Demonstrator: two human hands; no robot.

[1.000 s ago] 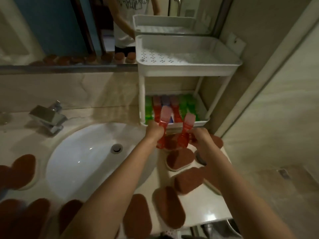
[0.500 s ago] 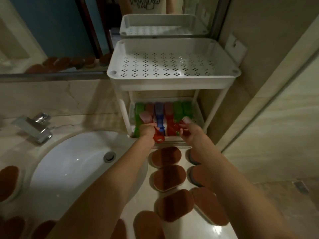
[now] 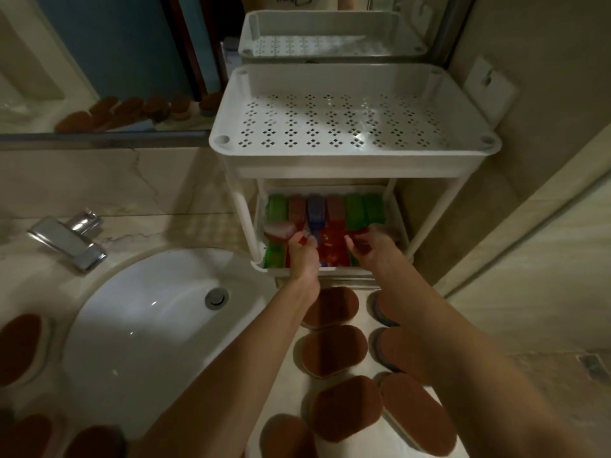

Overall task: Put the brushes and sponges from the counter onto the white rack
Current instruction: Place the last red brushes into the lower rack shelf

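Note:
The white rack [image 3: 353, 155] stands on the counter's back right; its perforated top tier is bare. The lower tier [image 3: 401, 226] holds green, red and blue brushes [image 3: 315, 213] lying side by side. My left hand [image 3: 302, 259] reaches into that tier, shut on a red brush whose pale pink head [image 3: 279, 229] lies over the green brush at the left. My right hand [image 3: 375, 247] is also inside the tier, fingers curled on a second red brush [image 3: 358, 233] at the right side. Several brown oval sponges [image 3: 334, 350] lie on the counter below my arms.
A white sink basin [image 3: 148, 325] with a chrome faucet [image 3: 69, 241] fills the left. More brown sponges [image 3: 20, 348] lie left of the basin. A mirror runs along the back wall, and a tiled wall closes in at the rack's right side.
Both hands carried the red brushes from above the counter forward and down into the rack's lower tier. The view moved closer to the rack.

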